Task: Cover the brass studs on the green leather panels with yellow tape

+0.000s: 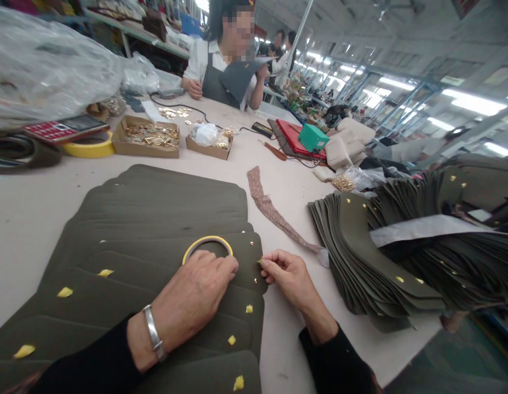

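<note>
My left hand [200, 282] is closed on a roll of yellow tape [208, 239], which rests over the dark olive panels [175, 197] fanned out on the table. Between the thumb and fingertips of my right hand [284, 273] is a small piece of yellow tape [260, 261], close to the panels' right edge. Two small gold studs [252, 243] show near that edge, above and below the pinched piece. Other yellow tape pieces [249, 309] stick to the nearer panels on both sides. A silver bracelet circles my left wrist.
Stacks of olive panels [373, 262] stand at the right. A patterned fabric strip [270, 210] lies mid-table. Behind are a cardboard box of gold metal parts [147, 139], a smaller box [211, 143] and a green box [313, 138]. Across the table a person holds a grey sheet.
</note>
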### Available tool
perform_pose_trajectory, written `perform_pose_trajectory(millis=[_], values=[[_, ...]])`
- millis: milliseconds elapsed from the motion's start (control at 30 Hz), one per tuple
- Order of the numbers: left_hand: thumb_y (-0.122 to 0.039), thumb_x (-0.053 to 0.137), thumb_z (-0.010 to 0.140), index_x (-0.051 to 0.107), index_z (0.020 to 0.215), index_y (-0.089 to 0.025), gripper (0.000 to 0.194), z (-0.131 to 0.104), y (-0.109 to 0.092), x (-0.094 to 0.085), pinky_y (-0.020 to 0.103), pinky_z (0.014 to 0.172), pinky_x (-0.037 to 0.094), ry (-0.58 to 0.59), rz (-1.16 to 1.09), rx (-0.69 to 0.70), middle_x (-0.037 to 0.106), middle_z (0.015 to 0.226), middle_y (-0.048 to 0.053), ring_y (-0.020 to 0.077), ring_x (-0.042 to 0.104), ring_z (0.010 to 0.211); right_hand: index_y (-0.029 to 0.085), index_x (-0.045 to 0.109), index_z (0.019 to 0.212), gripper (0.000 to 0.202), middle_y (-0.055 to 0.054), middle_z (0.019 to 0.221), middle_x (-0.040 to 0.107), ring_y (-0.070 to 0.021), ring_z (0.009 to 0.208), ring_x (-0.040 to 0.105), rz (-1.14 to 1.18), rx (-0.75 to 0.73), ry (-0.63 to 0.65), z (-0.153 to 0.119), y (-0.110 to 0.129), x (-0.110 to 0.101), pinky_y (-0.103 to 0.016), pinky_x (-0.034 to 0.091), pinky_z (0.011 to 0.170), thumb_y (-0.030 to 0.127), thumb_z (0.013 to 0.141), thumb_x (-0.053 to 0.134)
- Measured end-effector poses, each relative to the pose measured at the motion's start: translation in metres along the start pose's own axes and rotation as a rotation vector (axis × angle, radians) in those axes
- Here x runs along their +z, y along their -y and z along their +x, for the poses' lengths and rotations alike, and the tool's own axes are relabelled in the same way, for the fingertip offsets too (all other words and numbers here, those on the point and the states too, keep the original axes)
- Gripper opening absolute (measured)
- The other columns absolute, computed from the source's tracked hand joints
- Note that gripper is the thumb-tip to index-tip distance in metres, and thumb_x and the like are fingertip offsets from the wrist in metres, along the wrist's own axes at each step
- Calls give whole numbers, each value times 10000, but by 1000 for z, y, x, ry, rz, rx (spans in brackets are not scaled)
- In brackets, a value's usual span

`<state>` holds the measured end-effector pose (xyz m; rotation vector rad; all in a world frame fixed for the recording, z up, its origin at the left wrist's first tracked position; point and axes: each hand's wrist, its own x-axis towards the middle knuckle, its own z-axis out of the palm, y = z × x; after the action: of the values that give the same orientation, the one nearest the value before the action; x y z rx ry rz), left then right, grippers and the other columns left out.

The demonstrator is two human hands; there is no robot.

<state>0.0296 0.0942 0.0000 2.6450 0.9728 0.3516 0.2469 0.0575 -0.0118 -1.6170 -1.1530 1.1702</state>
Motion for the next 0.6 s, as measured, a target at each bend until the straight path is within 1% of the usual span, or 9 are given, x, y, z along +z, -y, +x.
perform_pose_trajectory(millis=[100,167,267,400,567,600], values=[[-176,347,975,545,907,-192,210,-2,2,2,380,755,379,-1,-25,6,548,786,28,209,482,752,132,665,777,233,23,557,601,-69,421,486,-58,97,108,-7,3,-3,-173,395,415,364,769,674],[-170,341,975,540,895,-193,217,-2,3,2,378,746,367,-6,-28,18,547,779,25,208,476,740,137,665,767,192,31,546,588,-71,420,480,-123,129,143,-13,5,-3,-171,382,409,328,777,656],[-152,355,965,530,877,-198,202,0,3,3,381,726,351,-9,-2,28,549,777,22,216,472,729,147,682,755,126,23,567,608,-91,490,522,-251,57,125,-19,7,1,-178,382,449,251,793,623],[-137,373,953,523,865,-208,188,1,3,4,384,725,349,0,20,18,553,782,20,224,474,733,159,701,736,127,6,625,661,-117,569,580,-420,-72,111,-20,11,5,-195,403,510,175,798,591],[-136,398,946,523,862,-205,166,0,2,3,379,724,350,-13,35,27,566,788,20,219,486,738,170,684,740,141,2,643,671,-130,580,602,-601,-156,95,-18,17,11,-213,414,541,126,812,570],[-136,405,943,524,861,-203,159,0,2,3,376,721,350,-20,39,30,571,789,20,216,491,736,174,681,773,125,8,634,663,-130,574,601,-629,-170,99,-18,17,11,-217,414,544,126,818,574]])
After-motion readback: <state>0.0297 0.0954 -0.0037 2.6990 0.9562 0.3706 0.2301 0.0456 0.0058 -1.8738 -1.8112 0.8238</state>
